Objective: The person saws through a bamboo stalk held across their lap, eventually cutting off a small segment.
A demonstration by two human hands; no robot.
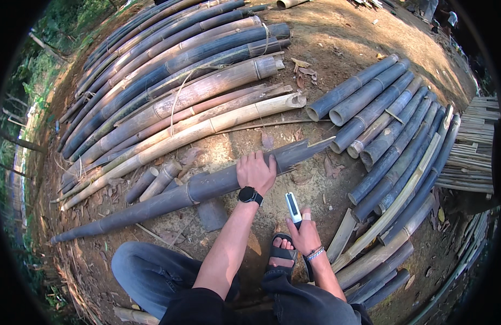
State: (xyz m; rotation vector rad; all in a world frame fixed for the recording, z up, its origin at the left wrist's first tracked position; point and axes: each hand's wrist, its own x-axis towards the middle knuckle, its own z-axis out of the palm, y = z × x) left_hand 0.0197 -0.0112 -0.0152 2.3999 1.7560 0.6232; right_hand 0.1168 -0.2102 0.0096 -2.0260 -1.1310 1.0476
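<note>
Black cloth sleeves (193, 309) sit above leaf-strewn brown earthen ground (223, 146), with green trees (58, 24) beyond its left edge. The left hand (257, 173) grasps a long, dark-grey, round bamboo pole (207, 188), slanting across mid-ground, its right end splintered and paler. The right hand (306, 238) is closed around a slim white-and-black tool (293, 207); any markings are too small to read. Bamboo stacks (207, 89) lie behind.

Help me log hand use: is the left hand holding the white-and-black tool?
No, the right hand holds the white-and-black tool, while the left hand grips the dark bamboo pole.
</note>
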